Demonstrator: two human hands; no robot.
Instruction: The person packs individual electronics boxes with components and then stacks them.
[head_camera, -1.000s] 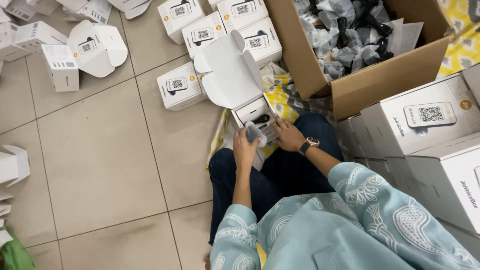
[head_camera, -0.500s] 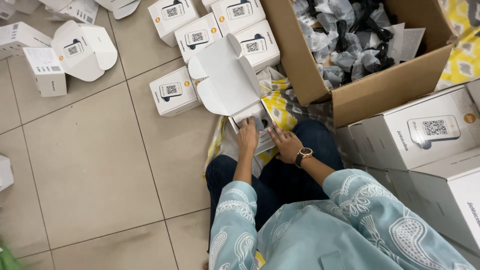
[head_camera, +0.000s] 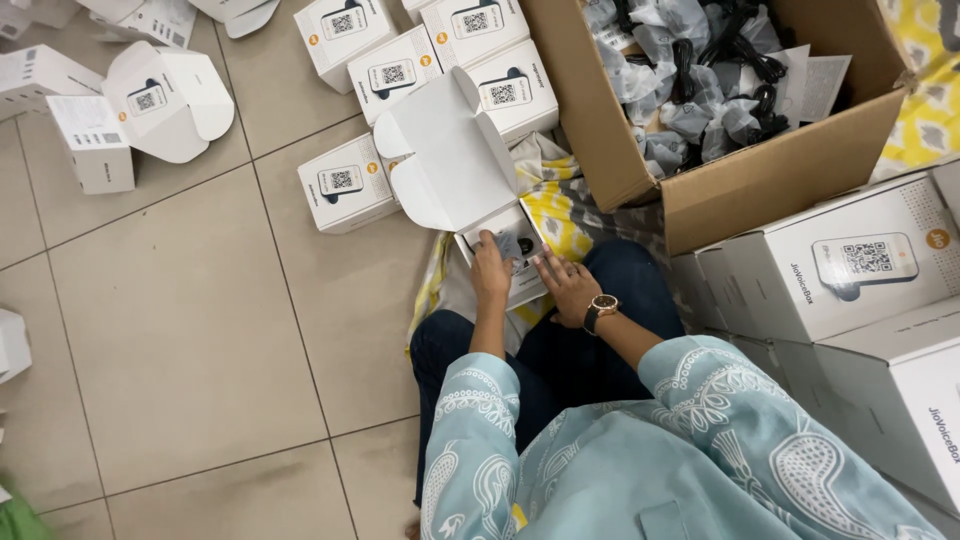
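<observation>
Both hands at an open white box on the lap.

The left hand (head_camera: 490, 268) presses a small plastic-wrapped item (head_camera: 508, 245) into the open white box (head_camera: 460, 170), fingers apparently pinched on it, though the view is small. The right hand (head_camera: 566, 285) lies flat against the box's near edge, grasping nothing. A cardboard carton (head_camera: 760, 170) of bagged cables stands just beside.

An open box (head_camera: 500, 240) sits on the person's lap, both hands at it: left hand (head_camera: 490, 272) left, right hand (head_camera: 566, 288) right. Closed boxes (head_camera: 400, 70) lie behind it; a carton (head_camera: 760, 170) stands right.
</observation>
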